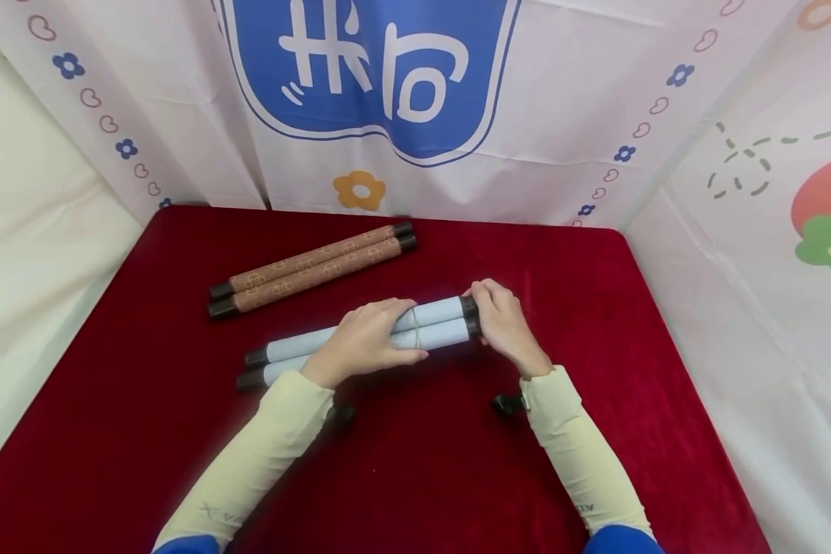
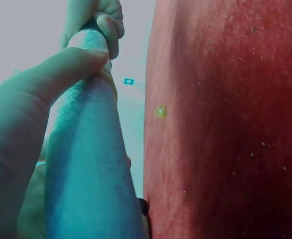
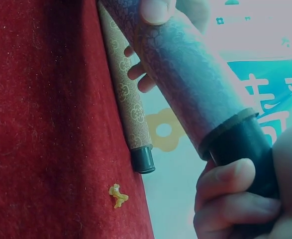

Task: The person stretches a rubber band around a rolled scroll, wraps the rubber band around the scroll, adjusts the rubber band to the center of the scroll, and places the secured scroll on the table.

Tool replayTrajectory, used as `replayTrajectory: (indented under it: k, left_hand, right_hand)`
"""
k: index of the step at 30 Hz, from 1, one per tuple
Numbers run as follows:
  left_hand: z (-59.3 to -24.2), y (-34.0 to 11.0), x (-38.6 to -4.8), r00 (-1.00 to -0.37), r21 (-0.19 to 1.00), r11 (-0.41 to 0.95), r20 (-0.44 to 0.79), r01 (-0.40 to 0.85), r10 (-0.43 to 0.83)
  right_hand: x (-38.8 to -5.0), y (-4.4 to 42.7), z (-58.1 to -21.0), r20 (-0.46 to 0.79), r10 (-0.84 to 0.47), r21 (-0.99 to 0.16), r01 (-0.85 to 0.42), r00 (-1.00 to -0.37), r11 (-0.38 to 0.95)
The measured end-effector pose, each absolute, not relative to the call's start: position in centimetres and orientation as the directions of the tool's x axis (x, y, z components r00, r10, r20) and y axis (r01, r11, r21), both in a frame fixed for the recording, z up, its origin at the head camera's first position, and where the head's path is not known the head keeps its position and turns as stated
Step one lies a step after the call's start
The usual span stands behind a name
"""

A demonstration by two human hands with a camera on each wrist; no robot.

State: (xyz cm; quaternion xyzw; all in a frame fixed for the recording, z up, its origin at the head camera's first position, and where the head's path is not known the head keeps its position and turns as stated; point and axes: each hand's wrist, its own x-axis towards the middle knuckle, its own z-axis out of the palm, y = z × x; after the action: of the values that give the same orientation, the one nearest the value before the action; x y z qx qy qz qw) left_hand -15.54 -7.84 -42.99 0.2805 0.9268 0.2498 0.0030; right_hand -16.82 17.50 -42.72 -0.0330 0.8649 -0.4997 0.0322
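Note:
Two light-blue scrolls with dark end knobs lie side by side, bound by a thin band near their right part. My left hand grips them around the middle, just left of the band, with its thumb along the near side. Around the dark knobs at the right end curl the fingers of my right hand. In the right wrist view its fingers wrap a black knob. The left wrist view looks along one blue scroll with the left thumb across it.
Behind the blue scrolls, two brown patterned scrolls with dark knobs lie together on the red tablecloth. A small yellow scrap shows on the red cloth. Printed white curtains stand at the back and sides.

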Motion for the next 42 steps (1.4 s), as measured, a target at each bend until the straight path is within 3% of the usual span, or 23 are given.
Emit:
replayTrajectory:
  k: [36,42]
  left_hand:
    - [-42.5,-7.0,-16.0,-0.811,0.466,0.682,0.160,0.564,0.563]
    - [-43.0,-7.7,-15.7,-0.832,0.482,0.697,0.141,0.531,0.536]
  right_hand:
    - [-16.8,17.8,-42.3,-0.014,-0.071,-0.860,-0.024,-0.997,0.510]
    - [-16.9,18.0,-42.3,-0.021,-0.081,-0.861,-0.023,-0.997,0.509]
